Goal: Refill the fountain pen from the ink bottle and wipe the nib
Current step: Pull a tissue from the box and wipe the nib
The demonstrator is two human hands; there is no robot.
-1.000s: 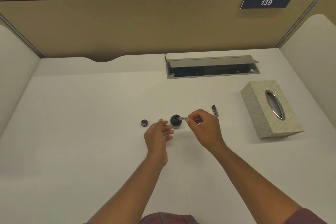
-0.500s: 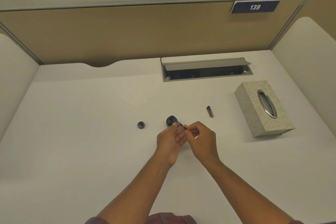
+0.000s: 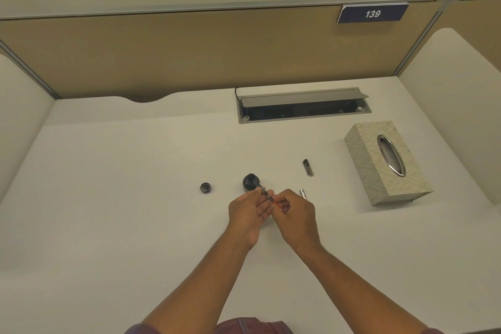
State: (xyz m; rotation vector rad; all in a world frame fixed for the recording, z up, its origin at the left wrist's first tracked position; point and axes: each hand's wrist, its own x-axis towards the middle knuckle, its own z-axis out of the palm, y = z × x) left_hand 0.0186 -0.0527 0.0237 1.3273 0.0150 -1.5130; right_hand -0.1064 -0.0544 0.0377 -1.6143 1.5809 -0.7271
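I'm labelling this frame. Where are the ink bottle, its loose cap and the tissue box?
ink bottle [image 3: 250,182]: head view, dark round body.
bottle cap [image 3: 206,187]: head view, open top.
tissue box [image 3: 366,160]: head view, patterned top face.

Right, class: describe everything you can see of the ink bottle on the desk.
The ink bottle is small, round, squat and dark, glossy like glass. It stands upright on the white desk, open: its cap lies apart to its left. The thin pen part held by both hands slants toward its mouth; whether the tip is inside cannot be told. The left hand sits just in front, not clearly touching. Its ink level is not visible.
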